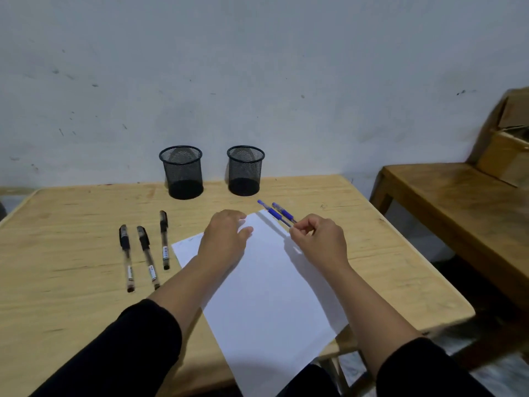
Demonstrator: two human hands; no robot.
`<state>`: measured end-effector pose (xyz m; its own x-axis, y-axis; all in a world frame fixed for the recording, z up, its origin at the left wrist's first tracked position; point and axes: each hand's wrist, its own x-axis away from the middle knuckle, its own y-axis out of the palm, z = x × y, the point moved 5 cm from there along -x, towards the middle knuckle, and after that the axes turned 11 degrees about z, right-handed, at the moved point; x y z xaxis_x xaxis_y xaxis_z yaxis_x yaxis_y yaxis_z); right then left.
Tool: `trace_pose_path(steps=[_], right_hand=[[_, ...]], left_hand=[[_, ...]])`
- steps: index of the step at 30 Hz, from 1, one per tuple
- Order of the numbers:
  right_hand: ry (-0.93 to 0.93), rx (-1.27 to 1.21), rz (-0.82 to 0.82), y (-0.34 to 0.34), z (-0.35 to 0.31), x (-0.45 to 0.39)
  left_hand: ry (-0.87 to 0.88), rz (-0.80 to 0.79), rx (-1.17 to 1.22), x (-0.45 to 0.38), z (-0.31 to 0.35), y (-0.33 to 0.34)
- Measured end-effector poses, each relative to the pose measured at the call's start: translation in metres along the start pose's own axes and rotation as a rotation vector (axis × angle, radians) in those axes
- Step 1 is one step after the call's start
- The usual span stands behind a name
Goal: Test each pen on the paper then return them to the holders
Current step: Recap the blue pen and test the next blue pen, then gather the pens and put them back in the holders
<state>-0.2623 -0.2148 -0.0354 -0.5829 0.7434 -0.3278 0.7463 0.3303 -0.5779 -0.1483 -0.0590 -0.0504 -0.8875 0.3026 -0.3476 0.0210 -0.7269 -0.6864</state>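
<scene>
A white sheet of paper (266, 285) lies tilted on the wooden table (71, 282). My left hand (224, 239) presses flat on the sheet's upper left part. My right hand (317, 239) pinches the near end of a blue pen (272, 214) at the sheet's far right corner. A second blue pen (283, 212) lies right beside it; whether my fingers touch it too is unclear. Three black pens (144, 247) lie side by side left of the paper. Two black mesh holders (181, 171) (245, 170) stand empty at the table's far edge.
A grey wall rises right behind the holders. A darker wooden bench (463, 207) stands to the right with cardboard boxes (506, 147) on it. The paper's near corner hangs over the table's front edge.
</scene>
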Motion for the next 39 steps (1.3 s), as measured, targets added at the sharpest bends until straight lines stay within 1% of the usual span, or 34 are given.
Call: trace_pose_path(steps=[3, 11, 14, 18, 25, 29, 31, 33, 35, 37, 39], right_hand=[[-0.006, 0.058, 0.029, 0.002, 0.011, -0.009], [-0.052, 0.187, 0.043, 0.018, 0.022, -0.029], [-0.044, 0.238, 0.054, 0.023, 0.025, -0.028], [-0.079, 0.303, 0.049, 0.025, 0.024, -0.025], [-0.171, 0.284, 0.062, 0.02, 0.014, -0.021], [-0.211, 0.225, 0.045, 0.019, 0.003, -0.027], [-0.218, 0.224, 0.021, 0.02, -0.001, -0.031], [-0.215, 0.218, 0.002, 0.022, -0.004, -0.033], [-0.197, 0.222, -0.025, 0.024, -0.003, -0.034], [-0.174, 0.231, -0.043, 0.027, 0.0, -0.035], [-0.151, 0.243, -0.05, 0.029, 0.002, -0.036]], left_hand=[[0.046, -0.025, -0.112, 0.004, -0.007, 0.013], [0.078, 0.031, -0.121, 0.007, -0.012, 0.019], [0.086, 0.044, -0.136, 0.006, -0.013, 0.02], [0.097, 0.06, -0.144, 0.007, -0.014, 0.021], [0.095, 0.063, -0.132, 0.008, -0.011, 0.016], [0.043, 0.138, -0.099, 0.014, -0.012, -0.005], [-0.026, 0.221, -0.08, 0.016, -0.017, -0.023], [-0.151, 0.341, -0.056, 0.017, -0.026, -0.047], [-0.283, 0.451, -0.114, 0.019, -0.04, -0.068], [-0.466, 0.463, -0.208, 0.024, -0.057, -0.082], [-0.636, 0.416, -0.248, 0.033, -0.071, -0.089]])
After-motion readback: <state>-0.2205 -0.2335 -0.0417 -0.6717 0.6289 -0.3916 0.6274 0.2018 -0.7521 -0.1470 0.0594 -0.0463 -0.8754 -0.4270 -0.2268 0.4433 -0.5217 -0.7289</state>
